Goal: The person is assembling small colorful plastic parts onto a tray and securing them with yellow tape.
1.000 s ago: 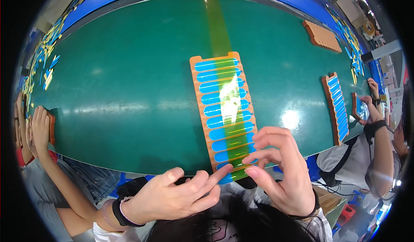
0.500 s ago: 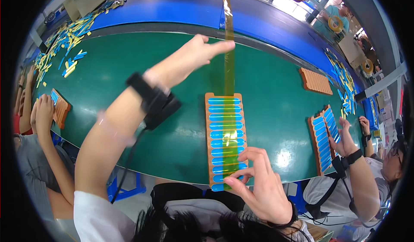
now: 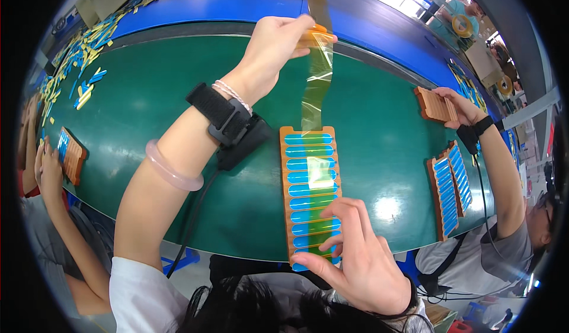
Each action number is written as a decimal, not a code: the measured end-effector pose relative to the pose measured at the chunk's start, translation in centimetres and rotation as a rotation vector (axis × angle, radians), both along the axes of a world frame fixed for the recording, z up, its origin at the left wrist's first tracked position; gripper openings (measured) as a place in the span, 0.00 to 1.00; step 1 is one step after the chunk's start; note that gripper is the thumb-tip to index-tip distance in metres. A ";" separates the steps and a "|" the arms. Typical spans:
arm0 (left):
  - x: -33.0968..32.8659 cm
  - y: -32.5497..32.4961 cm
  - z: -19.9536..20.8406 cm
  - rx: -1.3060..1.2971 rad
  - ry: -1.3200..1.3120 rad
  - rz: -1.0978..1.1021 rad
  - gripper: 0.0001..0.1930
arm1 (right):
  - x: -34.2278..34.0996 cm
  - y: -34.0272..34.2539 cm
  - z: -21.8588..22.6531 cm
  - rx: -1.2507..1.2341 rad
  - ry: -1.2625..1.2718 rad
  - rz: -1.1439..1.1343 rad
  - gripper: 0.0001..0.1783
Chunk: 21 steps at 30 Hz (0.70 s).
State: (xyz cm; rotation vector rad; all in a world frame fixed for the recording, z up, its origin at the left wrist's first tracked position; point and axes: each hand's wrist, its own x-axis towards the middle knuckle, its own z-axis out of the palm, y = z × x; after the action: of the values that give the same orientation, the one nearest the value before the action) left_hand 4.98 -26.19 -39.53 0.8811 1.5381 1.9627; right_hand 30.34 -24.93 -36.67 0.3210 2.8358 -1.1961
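An orange-brown grooved tray (image 3: 289,130) lies lengthwise before me, with several long blue pieces (image 3: 296,151) side by side in its grooves. Clear yellow tape (image 3: 320,78) comes down from the top of the view and runs along the tray's middle. My left hand (image 3: 284,45) is closed on this tape beyond the tray's far end, where the strip is folded and creased at the fingers. Over the tray's near end, my right hand (image 3: 361,259) rests its spread, bent fingertips and thumb on the tape and pieces, gripping nothing that I can see.
Loose blue and yellow pieces (image 3: 89,48) are heaped at far left. A co-worker's hands hold another tray (image 3: 72,158) at left. At right, a co-worker's hand (image 3: 462,104) grasps a bare tray (image 3: 435,106); two blue-filled trays (image 3: 444,193) lie nearer. A blue conveyor (image 3: 237,7) borders the green table (image 3: 237,214).
My left hand has moved farther away and closed on the tape, which now bends and creases there. My right hand stays at the near end. The right co-worker's hand has moved to the bare tray.
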 end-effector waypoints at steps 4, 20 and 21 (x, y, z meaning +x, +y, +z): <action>0.0 0.7 0.3 -0.021 -0.115 -0.008 0.16 | 0.2 -0.3 0.9 0.059 0.001 -0.012 0.32; 0.9 0.3 -0.1 0.075 0.278 0.261 0.15 | -1.0 0.1 0.3 0.062 0.041 -0.042 0.29; 0.9 0.3 -0.1 0.077 0.277 0.261 0.15 | -1.3 0.2 0.4 0.063 0.040 -0.043 0.29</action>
State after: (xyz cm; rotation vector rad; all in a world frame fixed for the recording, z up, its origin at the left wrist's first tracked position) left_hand 5.88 -25.90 -39.61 1.0676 1.8228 2.1661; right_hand 29.01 -24.76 -36.22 0.3664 2.9204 -1.1350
